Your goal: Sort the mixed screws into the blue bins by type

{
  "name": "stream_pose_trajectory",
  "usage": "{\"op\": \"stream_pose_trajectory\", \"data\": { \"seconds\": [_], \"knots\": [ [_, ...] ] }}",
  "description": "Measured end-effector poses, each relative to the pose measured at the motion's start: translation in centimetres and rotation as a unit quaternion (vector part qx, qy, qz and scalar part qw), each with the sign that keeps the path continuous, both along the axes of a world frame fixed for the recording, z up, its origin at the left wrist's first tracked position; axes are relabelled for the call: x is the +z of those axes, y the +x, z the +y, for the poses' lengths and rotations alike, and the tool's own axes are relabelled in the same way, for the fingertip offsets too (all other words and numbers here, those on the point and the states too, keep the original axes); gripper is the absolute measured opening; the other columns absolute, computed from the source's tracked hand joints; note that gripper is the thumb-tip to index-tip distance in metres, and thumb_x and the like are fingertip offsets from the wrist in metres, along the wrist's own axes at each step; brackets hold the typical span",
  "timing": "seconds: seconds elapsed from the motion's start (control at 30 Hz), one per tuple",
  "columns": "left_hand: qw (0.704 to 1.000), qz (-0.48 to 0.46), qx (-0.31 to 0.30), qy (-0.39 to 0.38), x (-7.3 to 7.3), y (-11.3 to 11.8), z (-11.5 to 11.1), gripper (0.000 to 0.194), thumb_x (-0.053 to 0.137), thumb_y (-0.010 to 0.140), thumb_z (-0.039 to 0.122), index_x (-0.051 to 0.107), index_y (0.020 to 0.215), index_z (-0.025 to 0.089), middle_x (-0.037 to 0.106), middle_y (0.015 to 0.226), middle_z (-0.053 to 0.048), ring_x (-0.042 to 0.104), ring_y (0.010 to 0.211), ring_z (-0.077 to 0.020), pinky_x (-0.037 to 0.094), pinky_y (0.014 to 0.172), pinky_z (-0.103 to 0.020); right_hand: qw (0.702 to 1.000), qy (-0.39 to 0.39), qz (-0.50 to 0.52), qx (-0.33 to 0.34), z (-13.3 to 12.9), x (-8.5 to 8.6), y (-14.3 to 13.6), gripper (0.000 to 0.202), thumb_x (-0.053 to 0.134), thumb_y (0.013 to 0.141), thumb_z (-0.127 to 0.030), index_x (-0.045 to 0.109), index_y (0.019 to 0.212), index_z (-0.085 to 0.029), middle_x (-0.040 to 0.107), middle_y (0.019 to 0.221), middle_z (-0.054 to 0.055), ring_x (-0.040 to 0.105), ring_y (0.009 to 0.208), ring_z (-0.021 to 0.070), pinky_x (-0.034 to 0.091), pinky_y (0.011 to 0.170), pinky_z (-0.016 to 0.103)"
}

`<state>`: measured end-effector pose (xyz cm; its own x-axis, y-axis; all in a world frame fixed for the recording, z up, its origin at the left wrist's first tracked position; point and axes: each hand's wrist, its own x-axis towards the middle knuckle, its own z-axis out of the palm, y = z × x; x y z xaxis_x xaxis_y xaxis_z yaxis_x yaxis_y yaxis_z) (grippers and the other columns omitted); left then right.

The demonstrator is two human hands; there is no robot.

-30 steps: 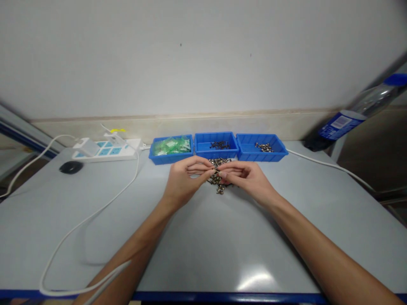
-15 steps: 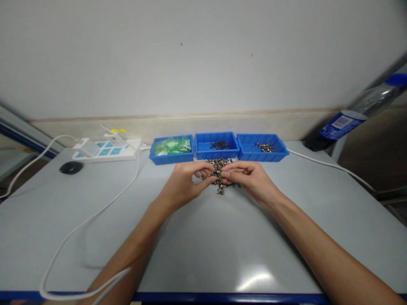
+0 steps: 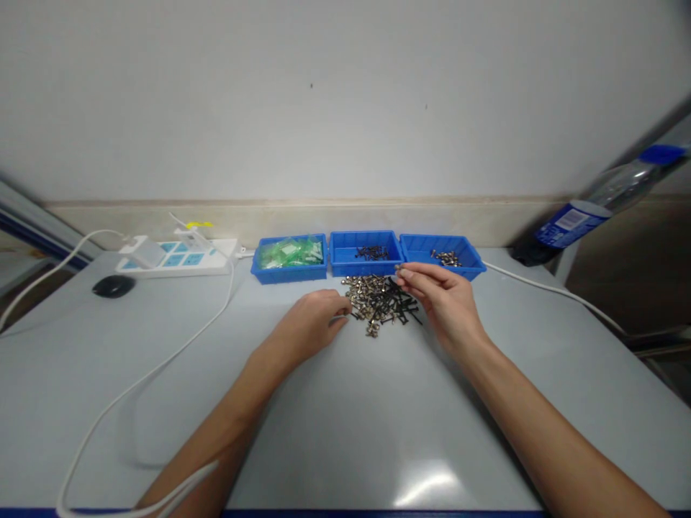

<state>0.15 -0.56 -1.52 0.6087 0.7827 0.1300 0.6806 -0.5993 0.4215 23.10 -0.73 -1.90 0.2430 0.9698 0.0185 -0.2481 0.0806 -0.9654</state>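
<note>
A pile of silver and black screws (image 3: 378, 296) lies on the grey table. At its left edge is my left hand (image 3: 321, 316), fingers curled together; what they hold, if anything, is too small to name. My right hand (image 3: 440, 295) pinches a small metal screw (image 3: 398, 267) between thumb and forefinger, just above the front edges of the bins. Dark screws lie in the middle blue bin (image 3: 340, 252), and silver screws in the right blue bin (image 3: 421, 248). Green and clear plastic packets fill much of the left blue bin (image 3: 288, 273).
A white power strip (image 3: 216, 267) with plugged-in adapters stands at the back left, beside a black mouse (image 3: 113, 286). One white cable (image 3: 145, 378) runs across the left side of the table. A bottle with a blue cap (image 3: 572, 223) leans at the back right.
My hands were together over the pile and have moved apart. The right one has risen towards the right bin with a screw; the left has drawn back to the left. More of the pile shows.
</note>
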Motion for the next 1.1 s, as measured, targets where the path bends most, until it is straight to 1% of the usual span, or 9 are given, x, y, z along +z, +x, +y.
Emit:
{"op": "stream_pose_trajectory", "data": {
  "seconds": [0.1, 0.2, 0.3, 0.43, 0.53, 0.63, 0.8, 0.93, 1.1],
  "knots": [
    [1.0, 0.009, 0.007, -0.005, 0.3, -0.1, 0.0, 0.01, 0.062, 0.087, 0.008, 0.067, 0.091, 0.017, 0.068, 0.09, -0.006, 0.064, 0.084, -0.0199, 0.048, 0.077, -0.03, 0.993, 0.033, 0.01, -0.113, 0.4, -0.2, 0.5, 0.028, 0.086, 0.065, -0.026, 0.078, 0.091, -0.022, 0.078, 0.096, 0.005, 0.074, 0.09, 0.021, 0.056, 0.096, 0.042],
    [1.0, 0.016, 0.023, -0.008, 0.6, -0.2, 0.0, 0.011, 0.06, 0.087, 0.007, 0.064, 0.088, 0.017, 0.066, 0.09, -0.005, 0.063, 0.085, -0.0194, 0.047, 0.078, -0.03, 0.99, 0.046, -0.007, -0.133, 0.6, -0.1, 0.9, 0.03, 0.084, 0.066, -0.023, 0.076, 0.095, -0.023, 0.077, 0.104, 0.005, 0.074, 0.093, 0.0216, 0.057, 0.093, 0.043],
    [0.999, 0.024, 0.042, -0.002, 0.6, -0.2, -0.1, 0.011, 0.059, 0.086, 0.007, 0.061, 0.082, 0.017, 0.064, 0.087, -0.005, 0.062, 0.084, -0.0196, 0.046, 0.077, -0.03, 0.994, 0.033, -0.052, -0.086, 0.4, 0.2, 0.9, 0.028, 0.082, 0.068, -0.026, 0.076, 0.095, -0.021, 0.078, 0.097, 0.006, 0.074, 0.079, 0.0199, 0.06, 0.078, 0.039],
    [0.998, 0.007, 0.062, 0.019, 0.3, -0.2, 0.0, 0.011, 0.058, 0.085, 0.007, 0.057, 0.081, 0.018, 0.062, 0.08, -0.003, 0.059, 0.077, -0.0184, 0.044, 0.071, -0.03, 0.993, 0.036, -0.107, -0.044, 0.2, 0.4, 0.6, 0.026, 0.081, 0.069, -0.032, 0.076, 0.092, -0.02, 0.078, 0.087, 0.006, 0.071, 0.07, 0.0182, 0.057, 0.063, 0.032],
    [0.996, -0.053, 0.057, 0.031, 0.2, -0.1, 0.1, 0.013, 0.059, 0.083, 0.006, 0.055, 0.083, 0.018, 0.06, 0.075, 0.0, 0.057, 0.07, -0.0154, 0.044, 0.066, -0.027, 0.992, 0.035, -0.119, -0.019, 0.2, 0.3, 0.5, 0.023, 0.08, 0.071, -0.034, 0.076, 0.089, -0.02, 0.078, 0.084, 0.006, 0.07, 0.068, 0.0172, 0.055, 0.063, 0.03],
    [0.986, -0.157, 0.05, 0.019, 0.5, 0.4, 0.0, 0.011, 0.064, 0.083, 0.01, 0.057, 0.083, 0.018, 0.063, 0.075, 0.001, 0.06, 0.069, -0.0132, 0.049, 0.068, -0.025, 0.991, 0.035, -0.126, 0.022, 0.1, 0.3, 0.5, 0.021, 0.078, 0.073, -0.033, 0.076, 0.088, -0.019, 0.078, 0.082, 0.006, 0.069, 0.066, 0.0163, 0.056, 0.065, 0.03],
    [0.952, -0.299, 0.048, -0.037, 1.2, 1.3, -0.6, 0.012, 0.072, 0.084, 0.022, 0.061, 0.085, 0.017, 0.067, 0.079, -0.001, 0.066, 0.071, -0.0125, 0.057, 0.071, -0.024, 0.977, 0.023, -0.135, 0.162, -0.6, 1.0, 0.2, 0.024, 0.083, 0.071, -0.033, 0.078, 0.091, -0.02, 0.078, 0.081, 0.005, 0.071, 0.068, 0.0169, 0.058, 0.069, 0.031],
    [0.931, -0.353, 0.048, -0.079, 1.2, 1.8, -0.8, 0.015, 0.075, 0.083, 0.026, 0.062, 0.083, 0.016, 0.069, 0.08, -0.002, 0.069, 0.073, -0.0138, 0.06, 0.073, -0.026, 0.959, 0.011, -0.122, 0.257, -1.1, 1.2, 0.0, 0.027, 0.084, 0.072, -0.036, 0.079, 0.094, -0.021, 0.079, 0.082, 0.005, 0.074, 0.075, 0.0187, 0.06, 0.074, 0.032],
    [0.916, -0.38, 0.047, -0.123, 1.0, 2.2, -1.0, 0.017, 0.076, 0.081, 0.025, 0.063, 0.083, 0.015, 0.071, 0.078, -0.004, 0.071, 0.074, -0.0156, 0.06, 0.074, -0.027, 0.956, 0.001, -0.083, 0.283, -1.1, 0.8, -0.2, 0.023, 0.085, 0.072, -0.036, 0.08, 0.087, -0.02, 0.078, 0.075, 0.005, 0.073, 0.069, 0.0168, 0.059, 0.069, 0.03]
  ]
}}
